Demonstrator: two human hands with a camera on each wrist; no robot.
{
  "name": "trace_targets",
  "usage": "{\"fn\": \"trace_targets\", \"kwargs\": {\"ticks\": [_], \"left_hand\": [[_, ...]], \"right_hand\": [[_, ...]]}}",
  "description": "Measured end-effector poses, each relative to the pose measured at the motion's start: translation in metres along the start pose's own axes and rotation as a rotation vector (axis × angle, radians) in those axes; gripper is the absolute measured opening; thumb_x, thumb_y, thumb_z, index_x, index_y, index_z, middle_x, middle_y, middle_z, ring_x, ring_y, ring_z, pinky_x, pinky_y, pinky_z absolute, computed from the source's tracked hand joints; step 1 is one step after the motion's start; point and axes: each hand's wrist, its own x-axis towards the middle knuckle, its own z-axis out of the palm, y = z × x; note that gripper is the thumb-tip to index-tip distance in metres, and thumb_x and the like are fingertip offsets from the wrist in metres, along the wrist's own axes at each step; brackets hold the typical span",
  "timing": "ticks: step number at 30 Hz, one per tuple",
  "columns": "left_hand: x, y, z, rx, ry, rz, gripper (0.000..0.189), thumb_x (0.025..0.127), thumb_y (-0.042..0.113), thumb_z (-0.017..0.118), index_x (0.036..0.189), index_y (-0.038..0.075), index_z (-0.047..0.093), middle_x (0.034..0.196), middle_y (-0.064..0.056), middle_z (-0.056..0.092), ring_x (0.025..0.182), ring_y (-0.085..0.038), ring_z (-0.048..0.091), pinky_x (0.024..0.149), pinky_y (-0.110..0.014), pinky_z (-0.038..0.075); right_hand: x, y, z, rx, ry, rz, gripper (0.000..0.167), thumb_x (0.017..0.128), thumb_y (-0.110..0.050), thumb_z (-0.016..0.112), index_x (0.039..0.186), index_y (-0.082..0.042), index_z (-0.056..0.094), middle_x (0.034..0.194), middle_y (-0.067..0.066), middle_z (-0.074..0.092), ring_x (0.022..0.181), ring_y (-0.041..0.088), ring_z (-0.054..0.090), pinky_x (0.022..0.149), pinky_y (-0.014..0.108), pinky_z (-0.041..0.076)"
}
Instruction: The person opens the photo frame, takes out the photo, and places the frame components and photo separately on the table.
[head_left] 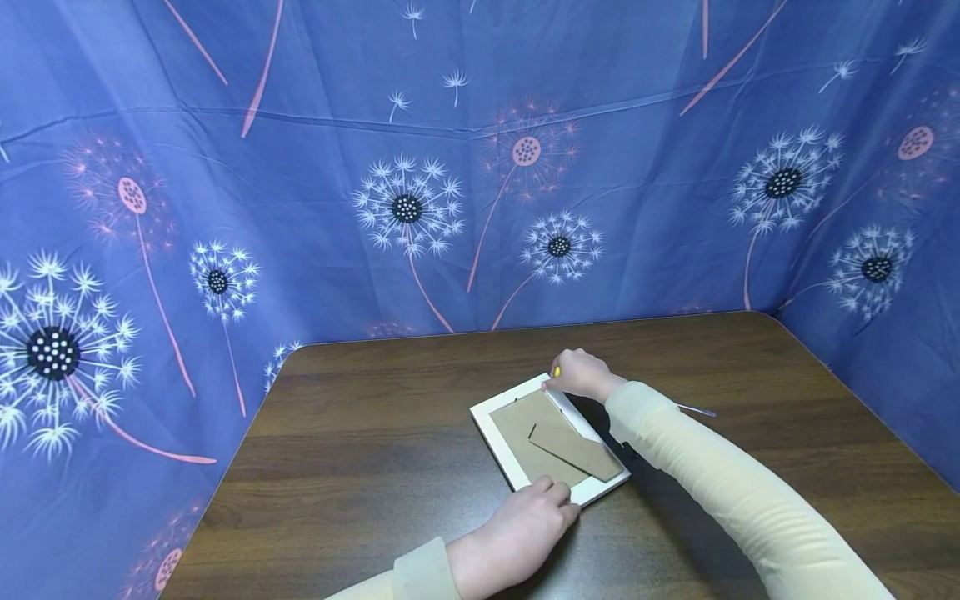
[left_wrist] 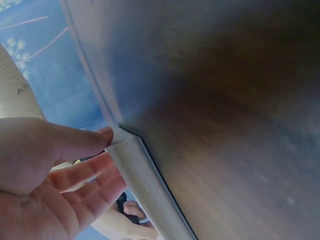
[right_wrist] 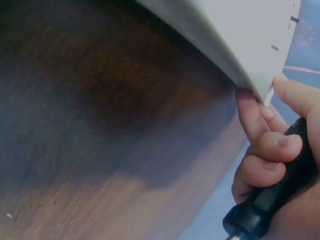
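head view: frame [head_left: 542, 461] slants lengthwise upper left to lower right, pinched by left grip [head_left: 517, 529] and right grip [head_left: 583, 373].

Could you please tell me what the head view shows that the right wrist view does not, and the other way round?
Only the head view shows the left hand at the frame's near edge, the brown backing and the stand flap.

Only the right wrist view plainly shows the black handle, with fingers curled round it.

Both show the right hand at a corner of the white frame, the wooden table and the blue cloth.
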Motion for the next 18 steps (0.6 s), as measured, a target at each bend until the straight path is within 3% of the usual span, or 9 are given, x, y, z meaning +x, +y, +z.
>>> {"fn": "trace_targets", "kwargs": {"ticks": [18], "left_hand": [[-0.0071,-0.0084,-0.0025,-0.06,-0.035,0.053,0.017,0.079,0.018,0.069,0.096,0.023,0.068,0.088,0.009,0.057,0.079,-0.006,0.052,0.066,-0.017,0.044]], "right_hand": [[-0.0049,0.0058,0.0033,0.011,0.004,0.033,0.035,0.081,-0.037,0.071,0.093,-0.005,0.07,0.076,0.003,0.064,0.067,0.018,0.056,0.058,0.033,0.044]]}}
